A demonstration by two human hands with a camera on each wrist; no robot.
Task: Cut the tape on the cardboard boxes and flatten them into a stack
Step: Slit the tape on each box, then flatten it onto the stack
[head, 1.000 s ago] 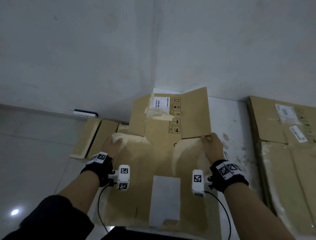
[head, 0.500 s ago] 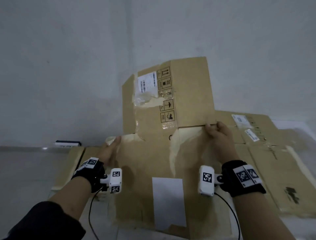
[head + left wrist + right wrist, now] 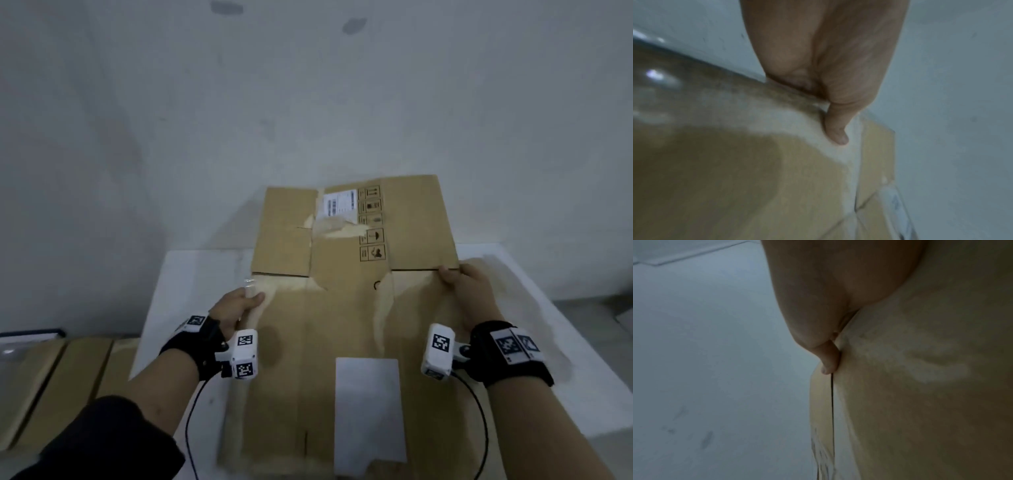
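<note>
A flattened brown cardboard box (image 3: 342, 325) lies spread in front of me in the head view, its far flaps (image 3: 411, 222) tilted up toward the wall, with a white shipping label (image 3: 339, 204) and torn tape on them. My left hand (image 3: 239, 301) grips the box's left edge, thumb (image 3: 835, 129) pressed on top of the cardboard (image 3: 735, 178). My right hand (image 3: 462, 284) pinches the right edge at the flap fold, thumb (image 3: 829, 360) on the cardboard (image 3: 920, 386). A white sheet (image 3: 368, 411) is stuck on the near panel.
The box is above a white surface (image 3: 191, 291) set against a grey wall (image 3: 308, 102). More flattened cardboard (image 3: 58, 383) lies on the floor at lower left. A floor strip shows at far right (image 3: 599, 311).
Both hands have carried the flattened box to the right. It now sits over the white surface, and the cardboard pile formerly on the right is out of sight.
</note>
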